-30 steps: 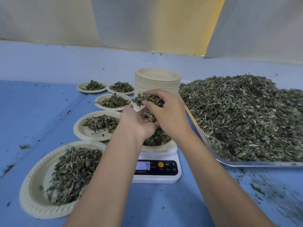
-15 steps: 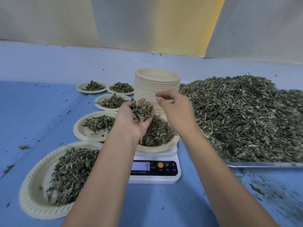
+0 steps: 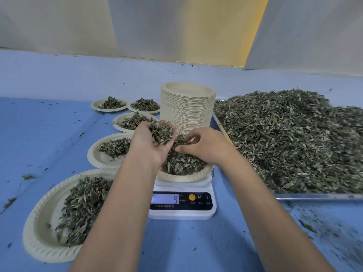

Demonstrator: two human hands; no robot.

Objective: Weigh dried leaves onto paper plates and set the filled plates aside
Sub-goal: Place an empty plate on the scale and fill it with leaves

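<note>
Centre of frame: paper plate (image 3: 189, 176) of dried leaves (image 3: 182, 164) (crumpled, grey-green) on the scale (image 3: 182, 212), directly beneath both hands. Left hand (image 3: 149, 150), cupped palm-up, holds a spare clump (image 3: 161, 132); right hand (image 3: 206, 149), nearer the pile, sets bent fingertips into it, pinch indeterminable.

Cupped left hand (image 3: 146, 147) with leaves (image 3: 161, 132) over plate (image 3: 186, 177)

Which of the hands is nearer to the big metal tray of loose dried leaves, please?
The right hand: it is over the plate on the scale, just left of the tray. The left hand, cupping leaves, is farther left.
</note>
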